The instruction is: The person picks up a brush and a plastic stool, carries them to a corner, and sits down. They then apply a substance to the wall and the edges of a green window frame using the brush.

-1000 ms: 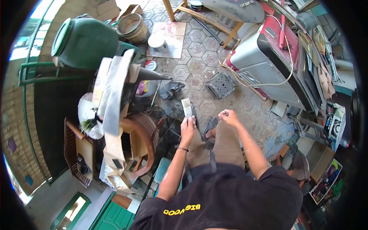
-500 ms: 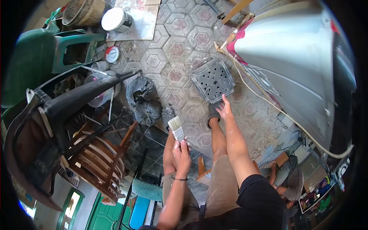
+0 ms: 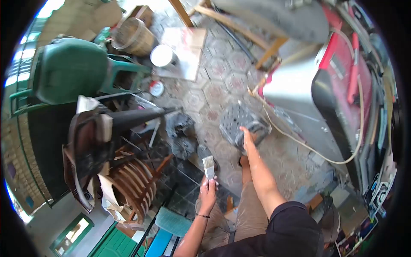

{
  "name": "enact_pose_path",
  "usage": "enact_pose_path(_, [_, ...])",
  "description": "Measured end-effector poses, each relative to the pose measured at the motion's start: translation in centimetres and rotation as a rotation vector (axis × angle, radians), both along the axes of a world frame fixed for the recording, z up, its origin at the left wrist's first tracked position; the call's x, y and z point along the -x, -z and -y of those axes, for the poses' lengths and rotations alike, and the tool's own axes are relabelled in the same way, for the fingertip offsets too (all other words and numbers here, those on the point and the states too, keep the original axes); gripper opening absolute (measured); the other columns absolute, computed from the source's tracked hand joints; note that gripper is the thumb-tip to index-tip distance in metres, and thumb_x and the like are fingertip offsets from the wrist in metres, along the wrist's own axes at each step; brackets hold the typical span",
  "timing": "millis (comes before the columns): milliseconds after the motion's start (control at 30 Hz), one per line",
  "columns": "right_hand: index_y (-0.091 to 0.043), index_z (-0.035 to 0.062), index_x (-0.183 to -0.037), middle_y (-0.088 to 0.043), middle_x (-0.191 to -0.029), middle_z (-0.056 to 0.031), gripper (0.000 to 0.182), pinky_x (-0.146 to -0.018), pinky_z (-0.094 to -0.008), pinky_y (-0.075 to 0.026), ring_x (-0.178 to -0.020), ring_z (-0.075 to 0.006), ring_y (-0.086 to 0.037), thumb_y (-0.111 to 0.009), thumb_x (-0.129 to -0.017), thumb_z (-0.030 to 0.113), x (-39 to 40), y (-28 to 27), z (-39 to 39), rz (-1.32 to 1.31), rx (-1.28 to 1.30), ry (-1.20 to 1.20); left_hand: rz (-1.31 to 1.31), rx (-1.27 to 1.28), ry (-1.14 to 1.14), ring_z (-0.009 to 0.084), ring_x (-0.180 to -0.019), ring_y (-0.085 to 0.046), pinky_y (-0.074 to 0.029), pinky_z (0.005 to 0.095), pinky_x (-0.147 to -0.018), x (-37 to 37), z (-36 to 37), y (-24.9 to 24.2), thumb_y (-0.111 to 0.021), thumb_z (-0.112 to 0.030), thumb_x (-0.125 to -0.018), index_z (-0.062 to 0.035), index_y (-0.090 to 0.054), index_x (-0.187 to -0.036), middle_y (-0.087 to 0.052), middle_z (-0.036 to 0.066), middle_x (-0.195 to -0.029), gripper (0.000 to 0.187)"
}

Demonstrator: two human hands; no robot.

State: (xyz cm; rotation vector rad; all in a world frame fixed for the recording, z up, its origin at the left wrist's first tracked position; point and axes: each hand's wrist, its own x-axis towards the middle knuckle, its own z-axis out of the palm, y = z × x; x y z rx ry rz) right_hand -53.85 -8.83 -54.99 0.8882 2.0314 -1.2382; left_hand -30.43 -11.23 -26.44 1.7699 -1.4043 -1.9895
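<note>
My left hand [image 3: 208, 191] is closed around a flat paintbrush [image 3: 208, 166] with pale bristles pointing up and away from me. My right hand [image 3: 248, 139] reaches down to a dark grey plastic stool [image 3: 235, 120] with a perforated top. Its fingers curl at the stool's near side, with the thumb up, though blur softens the contact. The stool looks tilted on the paving. Black plastic bags [image 3: 183, 146] lie left of my feet.
A wooden slatted chair [image 3: 136, 185] and a dark upholstered chair [image 3: 87, 145] crowd the left. Beyond them stand a green chair [image 3: 70, 70] and a white-lidded bucket [image 3: 162, 55]. A large silver panel [image 3: 295, 90] with a loose cable [image 3: 314, 157] stands on the right.
My right hand has gone from spread fingers near the stool to its near side, and the stool has shifted and tilted. The view has turned; my left hand still holds the paintbrush.
</note>
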Motion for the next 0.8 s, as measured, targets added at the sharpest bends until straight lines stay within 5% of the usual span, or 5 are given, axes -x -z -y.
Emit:
enact_pose_path(133, [-0.048, -0.0152, -0.140, -0.059, -0.141, -0.0271, 0.108, -0.111, -0.0393, -0.045, -0.130, -0.0361, -0.058, -0.096, -0.054, 0.029, -2.7, -15.7, 1.3, -0.025, -0.007, -0.254, -0.056, 0.123, 0.041, 0.0058, -0.073, -0.053, -0.045, 0.0246, -0.066, -2.6, 2.4, -8.6, -0.051, -0.024, -0.110, 0.0011, -0.065, -0.111, -0.057, -0.003, -0.082, 0.029])
enact_pose_path(233, [-0.056, -0.0124, -0.132, -0.066, -0.130, -0.0248, 0.096, -0.103, -0.0389, -0.050, -0.117, -0.0344, -0.065, -0.095, -0.055, 0.030, -5.3, -23.0, 0.5, -0.027, 0.233, -0.358, -0.056, 0.303, 0.087, 0.0054, -0.071, -0.051, -0.044, 0.0248, -0.063, -6.0, 3.8, -13.9, -0.051, -0.024, -0.109, -0.0012, -0.065, -0.115, -0.056, -0.003, -0.080, 0.027])
enact_pose_path(400, [-0.061, -0.0080, -0.122, -0.070, -0.113, -0.0177, 0.072, -0.089, -0.0402, -0.057, -0.102, -0.0285, -0.069, -0.090, -0.064, 0.022, -9.5, -36.4, 1.6, 0.067, 0.579, -0.535, -0.219, 0.431, -0.174, 0.0042, -0.068, -0.046, -0.039, 0.0223, -0.061, -11.3, 5.1, -25.8, -0.051, -0.025, -0.110, -0.0030, -0.063, -0.118, -0.054, -0.004, -0.080, 0.027])
enact_pose_path(800, [-0.048, -0.0055, -0.139, -0.066, -0.120, -0.0159, 0.081, -0.091, -0.0407, -0.057, -0.104, -0.0296, -0.068, -0.084, -0.068, 0.012, -20.5, -57.0, 5.1, 0.312, 0.852, -1.391, -0.011, 0.876, -1.089, 0.0021, -0.063, -0.045, -0.036, 0.0218, -0.057, -23.8, -11.3, -35.2, -0.052, -0.036, -0.110, -0.0041, -0.067, -0.115, -0.057, -0.004, -0.077, 0.035])
